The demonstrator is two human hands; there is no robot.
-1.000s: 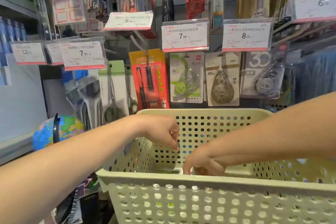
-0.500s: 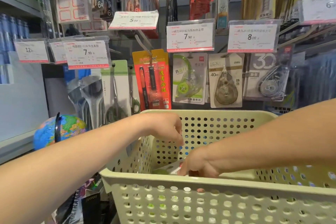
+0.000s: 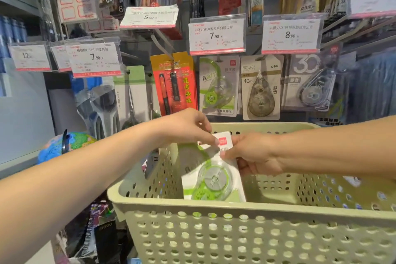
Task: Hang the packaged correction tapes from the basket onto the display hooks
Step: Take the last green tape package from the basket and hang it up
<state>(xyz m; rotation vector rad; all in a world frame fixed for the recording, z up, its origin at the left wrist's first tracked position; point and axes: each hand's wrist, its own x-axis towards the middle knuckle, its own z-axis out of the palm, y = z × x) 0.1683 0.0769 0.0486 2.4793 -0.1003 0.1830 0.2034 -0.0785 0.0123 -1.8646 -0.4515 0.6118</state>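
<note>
A pale green perforated basket [image 3: 235, 216] fills the lower frame. Above its inside, a packaged correction tape [image 3: 211, 174] with a white card and green wheel stands upright. My right hand [image 3: 255, 154] grips the package's upper right edge. My left hand [image 3: 188, 128] pinches its top left corner with the fingertips. On the display behind hang a matching green tape package [image 3: 218, 85], a beige 40m tape package [image 3: 260, 90] and a grey 30 tape package [image 3: 310, 83]. The hooks themselves are mostly hidden behind price tags.
Price tags [image 3: 216, 35] jut out above the hanging packages. A red pen pack [image 3: 173, 83] and scissors [image 3: 130, 96] hang to the left. A globe [image 3: 66, 146] sits at lower left beside a grey shelf. More packaged goods hang overhead.
Both hands have risen from deep in the basket. The right hand has lifted a green correction tape package upright, and the left hand has come over to pinch its top.
</note>
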